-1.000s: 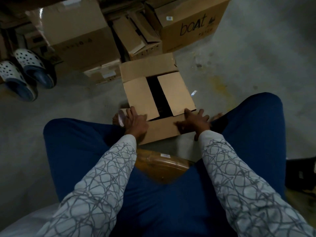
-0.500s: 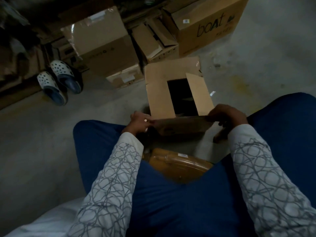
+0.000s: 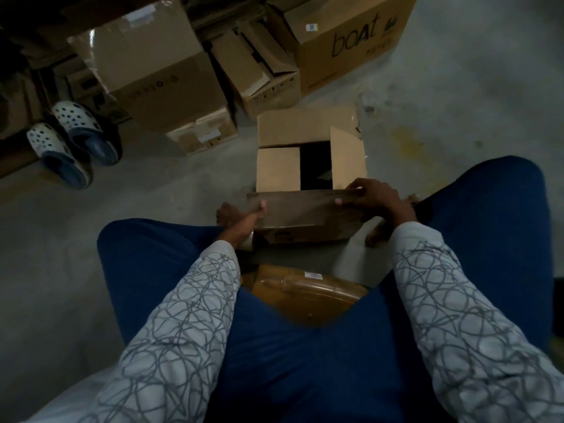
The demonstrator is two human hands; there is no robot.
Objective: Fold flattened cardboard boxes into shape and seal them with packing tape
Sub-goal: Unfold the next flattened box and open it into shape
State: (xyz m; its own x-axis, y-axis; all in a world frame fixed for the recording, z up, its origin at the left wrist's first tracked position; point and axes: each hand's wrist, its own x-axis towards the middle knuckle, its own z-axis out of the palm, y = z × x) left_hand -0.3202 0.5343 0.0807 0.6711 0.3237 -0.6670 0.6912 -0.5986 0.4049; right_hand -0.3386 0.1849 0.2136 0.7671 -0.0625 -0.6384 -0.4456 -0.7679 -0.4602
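Observation:
A brown cardboard box [image 3: 305, 129] stands on the concrete floor between my knees, its top open. The two side flaps lie partly folded in, with a dark gap between them, and the far flap lies back. The near flap [image 3: 300, 209] is raised toward me. My left hand [image 3: 244, 216] grips the near flap's left end, thumb on top. My right hand [image 3: 377, 199] grips its right end, fingers curled over the top edge. No tape roll can be made out in this dim view.
Several cardboard boxes [image 3: 158, 65] are stacked at the back, one printed "boat" [image 3: 354, 41]. A pair of white and blue clogs [image 3: 70, 141] sits at the left. An orange stool seat [image 3: 305, 294] shows between my blue-trousered legs.
The near flap, lying flat outward a second ago under both hands, has been lifted up toward me. The right side flap has tipped up, widening the dark gap. The camera shifted left.

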